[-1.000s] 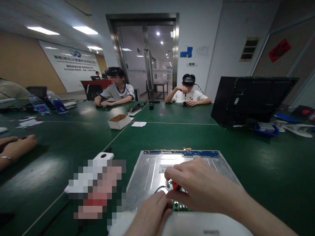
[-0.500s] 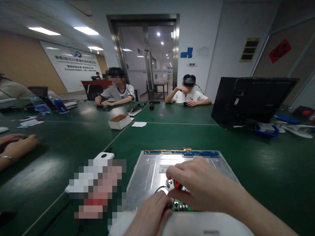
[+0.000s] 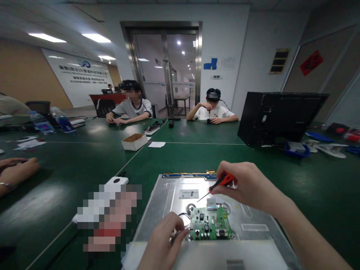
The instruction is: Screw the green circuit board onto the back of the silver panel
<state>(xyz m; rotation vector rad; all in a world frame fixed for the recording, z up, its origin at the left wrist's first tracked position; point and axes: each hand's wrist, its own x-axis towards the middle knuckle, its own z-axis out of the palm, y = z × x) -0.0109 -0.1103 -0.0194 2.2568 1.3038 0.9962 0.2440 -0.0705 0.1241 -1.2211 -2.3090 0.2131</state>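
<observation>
The person's right hand (image 3: 247,183) is gripping a red-handled screwdriver (image 3: 218,184), fingers closed around the handle, and is holding it raised above the far part of a silver metal panel (image 3: 165,202) lying flat on the green table (image 3: 309,180). The thin shaft is slanting down and to the left, its tip hanging over the panel near a small label, clear of the surface as far as can be told. The left hand (image 3: 163,243) is curling at the near edge of the panel, fingertips pinched together just left of a small green circuit board (image 3: 210,224) and close to a thin dark cable; whether it is actually holding anything cannot be told. The board is sitting on the near middle of the panel, between the two hands. A narrow blue strip (image 3: 188,175) is running along the panel's far edge.

To the left of the panel a white device (image 3: 116,180) is lying on the table, with a blurred patch just nearer. At the far left edge another person's hand (image 3: 17,170) is resting on the table. Further away, a small cardboard box (image 3: 134,141) is sitting near a sheet of white paper (image 3: 156,144), and a black monitor (image 3: 281,117) is standing to the right. Two people are sitting at the far side of the table.
</observation>
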